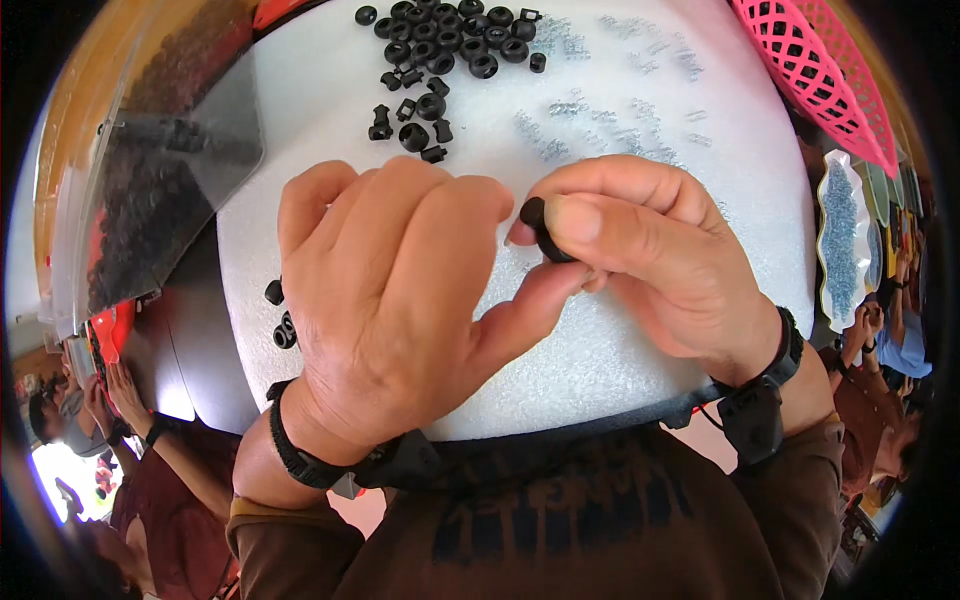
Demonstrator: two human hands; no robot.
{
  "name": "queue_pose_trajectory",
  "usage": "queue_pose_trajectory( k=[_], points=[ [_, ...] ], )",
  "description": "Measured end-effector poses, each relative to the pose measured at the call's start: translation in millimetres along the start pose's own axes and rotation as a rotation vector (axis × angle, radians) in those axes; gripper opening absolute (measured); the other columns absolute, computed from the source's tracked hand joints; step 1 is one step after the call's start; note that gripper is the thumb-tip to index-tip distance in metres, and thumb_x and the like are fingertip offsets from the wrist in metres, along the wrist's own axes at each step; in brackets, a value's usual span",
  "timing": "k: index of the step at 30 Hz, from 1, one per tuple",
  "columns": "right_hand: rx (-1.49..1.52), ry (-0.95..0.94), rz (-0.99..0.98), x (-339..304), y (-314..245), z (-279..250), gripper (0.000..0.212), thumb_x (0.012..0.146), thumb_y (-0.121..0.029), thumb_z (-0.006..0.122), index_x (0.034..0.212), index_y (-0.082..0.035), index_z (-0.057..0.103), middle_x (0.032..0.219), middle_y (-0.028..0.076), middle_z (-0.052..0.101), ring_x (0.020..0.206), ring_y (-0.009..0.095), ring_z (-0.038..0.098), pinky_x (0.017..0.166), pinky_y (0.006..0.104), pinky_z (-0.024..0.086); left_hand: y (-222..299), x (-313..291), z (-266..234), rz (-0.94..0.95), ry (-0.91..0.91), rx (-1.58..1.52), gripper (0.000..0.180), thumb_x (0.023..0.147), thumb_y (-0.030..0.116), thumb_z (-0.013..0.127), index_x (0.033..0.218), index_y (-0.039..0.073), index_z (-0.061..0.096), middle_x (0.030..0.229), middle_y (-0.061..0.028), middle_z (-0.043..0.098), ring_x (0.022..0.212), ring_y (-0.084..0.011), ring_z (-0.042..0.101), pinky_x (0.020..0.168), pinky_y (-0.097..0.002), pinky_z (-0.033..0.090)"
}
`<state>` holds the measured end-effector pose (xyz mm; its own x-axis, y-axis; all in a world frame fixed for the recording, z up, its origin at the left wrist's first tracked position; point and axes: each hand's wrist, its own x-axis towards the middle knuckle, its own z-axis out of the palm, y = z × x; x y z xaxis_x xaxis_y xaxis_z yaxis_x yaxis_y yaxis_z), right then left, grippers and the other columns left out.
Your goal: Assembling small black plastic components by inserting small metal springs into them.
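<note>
Between the thumb and fingers of my right hand (665, 235) is a small black cord lock (540, 232), rounded and partly covered by the fingertips. My left hand (385, 270) is close on its left side, back turned up. Its fingers are bent and their tips partly hidden; its thumb stands apart from the index finger and reaches the right fingertips just under the cord lock. Beyond the hands, round black cord-lock bodies (450, 42) lie in a pile, with loose black plungers (380, 123) nearer. Small metal springs (640, 125) are scattered to their right.
All this lies on a white padded work surface (540, 350). At left stands a clear bin (190, 180) of black parts; a pink mesh basket (820, 75) and a white scalloped tray (832, 300) of springs are at right. A few black pieces (284, 330) sit beside my left wrist. People work on both sides.
</note>
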<state>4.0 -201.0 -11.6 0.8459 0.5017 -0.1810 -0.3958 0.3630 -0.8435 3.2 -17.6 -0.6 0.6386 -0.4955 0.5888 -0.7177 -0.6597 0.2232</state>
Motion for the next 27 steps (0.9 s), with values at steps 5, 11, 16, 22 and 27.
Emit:
queue_pose_trajectory(
  k=[5,11,16,22,27],
  points=[
    [0.013,0.008,0.015,-2,5,5,0.022,0.088,-0.017,0.058,0.1,0.002,0.062,0.092,0.007,0.064,0.071,0.006,0.052,0.065,0.0211,0.043,-3,3,-8,0.063,-0.181,0.069,0.033,0.065,0.028,0.073,0.071,0.006,0.049,0.06,-0.0039,0.044,0.053,-0.0239,0.044,0.057,-0.0343,0.035],
    [-0.101,-0.057,0.083,-1,-2,3,0.023,0.088,-0.018,0.058,0.097,0.003,0.062,0.079,0.003,0.06,0.066,0.006,0.049,0.059,0.0213,0.041,-5,-3,-4,0.128,-0.171,0.054,0.036,0.066,0.03,0.071,0.067,0.004,0.046,0.057,-0.0051,0.038,0.049,-0.0233,0.039,0.047,-0.0337,0.031],
    [-0.118,-0.074,0.192,-2,-8,7,0.025,0.088,-0.023,0.059,0.093,0.002,0.062,0.073,0.002,0.058,0.059,0.007,0.047,0.056,0.0215,0.041,-7,-5,-2,0.188,-0.098,0.039,0.034,0.064,0.028,0.071,0.064,0.005,0.045,0.055,-0.0054,0.038,0.046,-0.023,0.038,0.044,-0.0329,0.03],
    [-0.085,-0.08,0.226,-2,-11,6,0.024,0.087,-0.023,0.06,0.087,0.001,0.064,0.07,0.002,0.057,0.059,0.007,0.048,0.057,0.0214,0.042,-6,-3,-4,0.128,-0.152,0.004,0.036,0.063,0.028,0.072,0.062,0.005,0.044,0.054,-0.0058,0.038,0.045,-0.0239,0.039,0.043,-0.0337,0.03],
    [-0.081,-0.085,0.187,-4,-7,5,0.024,0.087,-0.024,0.06,0.085,0.0,0.064,0.068,0.001,0.057,0.059,0.007,0.048,0.056,0.0212,0.041,-3,-3,-6,0.11,-0.184,-0.001,0.039,0.064,0.032,0.072,0.061,0.007,0.043,0.053,-0.0056,0.036,0.045,-0.0242,0.038,0.043,-0.0346,0.029]
  ],
)
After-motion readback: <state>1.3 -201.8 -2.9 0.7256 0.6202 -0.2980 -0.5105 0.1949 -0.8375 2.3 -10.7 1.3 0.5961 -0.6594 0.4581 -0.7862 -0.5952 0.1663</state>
